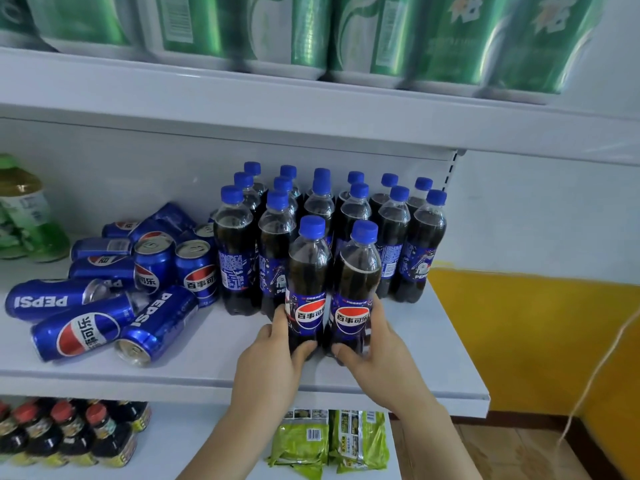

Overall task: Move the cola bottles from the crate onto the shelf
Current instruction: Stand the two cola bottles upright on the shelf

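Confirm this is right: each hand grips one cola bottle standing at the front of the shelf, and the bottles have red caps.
Not quite. The head view shows blue caps, not red. The rest holds: the left hand and right hand each grip a cola bottle standing at the shelf front.

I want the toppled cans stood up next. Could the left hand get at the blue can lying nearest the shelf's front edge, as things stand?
Probably yes. That can lies in the open at the shelf front, nothing over it. But the left hand grips a cola bottle and would have to let go first.

L hand (277, 355) bottle (308, 292), R hand (377, 355) bottle (353, 299), shelf (433, 348)
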Action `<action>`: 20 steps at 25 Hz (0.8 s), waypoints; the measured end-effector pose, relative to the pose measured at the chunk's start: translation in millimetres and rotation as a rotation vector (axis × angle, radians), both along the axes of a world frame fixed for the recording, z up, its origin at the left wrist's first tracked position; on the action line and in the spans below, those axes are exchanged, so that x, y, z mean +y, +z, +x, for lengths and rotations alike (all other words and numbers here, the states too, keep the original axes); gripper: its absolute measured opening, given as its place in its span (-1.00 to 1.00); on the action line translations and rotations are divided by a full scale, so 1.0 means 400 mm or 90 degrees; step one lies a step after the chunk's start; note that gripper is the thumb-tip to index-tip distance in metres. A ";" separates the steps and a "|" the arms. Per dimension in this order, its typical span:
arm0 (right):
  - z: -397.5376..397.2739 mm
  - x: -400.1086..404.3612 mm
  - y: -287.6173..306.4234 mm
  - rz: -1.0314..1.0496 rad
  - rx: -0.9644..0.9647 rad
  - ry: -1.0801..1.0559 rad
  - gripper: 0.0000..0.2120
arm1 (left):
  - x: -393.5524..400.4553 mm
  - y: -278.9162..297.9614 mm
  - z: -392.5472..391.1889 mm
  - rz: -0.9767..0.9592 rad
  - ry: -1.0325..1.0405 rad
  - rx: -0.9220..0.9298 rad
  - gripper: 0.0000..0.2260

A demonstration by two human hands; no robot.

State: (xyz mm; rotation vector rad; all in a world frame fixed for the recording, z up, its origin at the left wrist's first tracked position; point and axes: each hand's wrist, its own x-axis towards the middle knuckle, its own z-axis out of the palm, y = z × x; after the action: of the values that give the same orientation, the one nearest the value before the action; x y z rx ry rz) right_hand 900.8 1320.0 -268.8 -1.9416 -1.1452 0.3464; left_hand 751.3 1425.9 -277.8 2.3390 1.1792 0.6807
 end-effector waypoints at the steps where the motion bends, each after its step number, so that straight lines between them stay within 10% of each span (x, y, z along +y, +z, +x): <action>1: 0.002 -0.001 0.002 -0.014 0.000 0.000 -0.04 | 0.004 0.004 0.011 -0.007 0.007 0.000 -0.45; 9: 0.018 0.045 -0.016 0.003 0.011 -0.098 -0.40 | 0.037 0.003 0.074 0.030 0.051 -0.012 -0.67; 20: 0.073 0.099 -0.038 0.035 -0.033 -0.105 -0.37 | 0.069 0.010 0.138 0.093 0.074 0.056 -0.65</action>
State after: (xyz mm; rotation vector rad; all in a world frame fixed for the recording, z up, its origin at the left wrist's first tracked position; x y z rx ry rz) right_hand 930.0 1359.6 -283.9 -1.9907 -1.0083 0.1758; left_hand 806.6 1453.4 -273.6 2.4578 1.3544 0.7337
